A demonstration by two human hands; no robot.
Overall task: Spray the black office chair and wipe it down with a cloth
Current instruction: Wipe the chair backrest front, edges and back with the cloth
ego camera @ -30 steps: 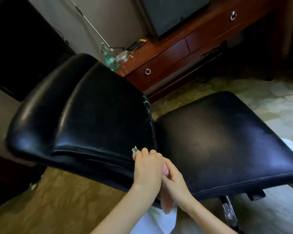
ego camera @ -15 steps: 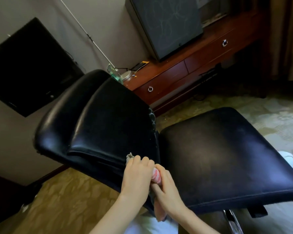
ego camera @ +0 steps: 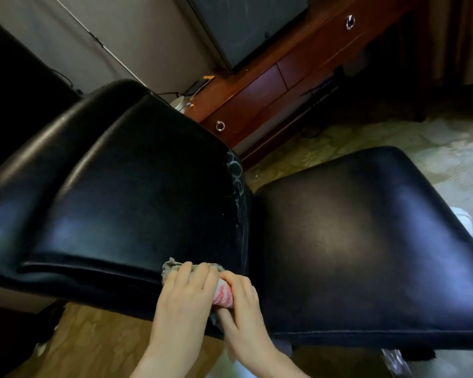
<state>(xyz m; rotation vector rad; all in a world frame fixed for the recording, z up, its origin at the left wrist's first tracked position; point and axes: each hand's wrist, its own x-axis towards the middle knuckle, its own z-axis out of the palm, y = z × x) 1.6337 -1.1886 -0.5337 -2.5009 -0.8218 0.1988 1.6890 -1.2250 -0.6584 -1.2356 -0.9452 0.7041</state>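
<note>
Wiping stage. Left hand (ego camera: pixel 185 294) and right hand (ego camera: pixel 245 309) both curl round the bunched cloth (ego camera: pixel 225 295), pressing it on the near edge of the chair (ego camera: pixel 352 241) back, beside the seat gap. Judged early: seat and most of the back are probably unwiped.

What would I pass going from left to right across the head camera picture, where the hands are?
Backrest → left hand → right hand → seat. The cloth is under both hands, so it has no clear place.
</note>
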